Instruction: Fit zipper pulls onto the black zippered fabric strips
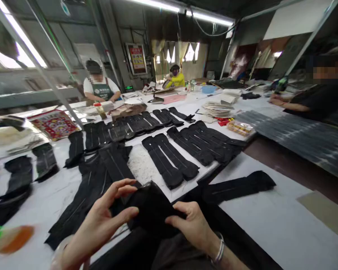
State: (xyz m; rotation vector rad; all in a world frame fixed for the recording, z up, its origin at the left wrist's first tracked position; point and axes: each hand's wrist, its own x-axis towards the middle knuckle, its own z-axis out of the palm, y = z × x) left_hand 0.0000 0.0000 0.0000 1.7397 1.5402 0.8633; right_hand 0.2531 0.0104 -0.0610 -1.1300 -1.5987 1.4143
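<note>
A dark black fabric piece [153, 210] is held up in front of me, over the table's near edge. My right hand [190, 221] pinches its right edge between thumb and fingers. At its left side, my left hand [109, 210] has the thumb on the near face and the fingers curved around the upper edge. Just beyond my hands lie long black fabric strips [101, 176], heaped and overlapping. A single black strip [242, 185] rests to the right. Paired black pieces [169, 159] with lengthwise lines lie flat farther back.
Several more black pieces [129, 125] form a row across the white table [143, 165]. An orange bottle with a green cap [14, 239] is at the left. Paper stacks [218, 108] and a clear box [239, 128] stand farther off. Co-workers sit around the table.
</note>
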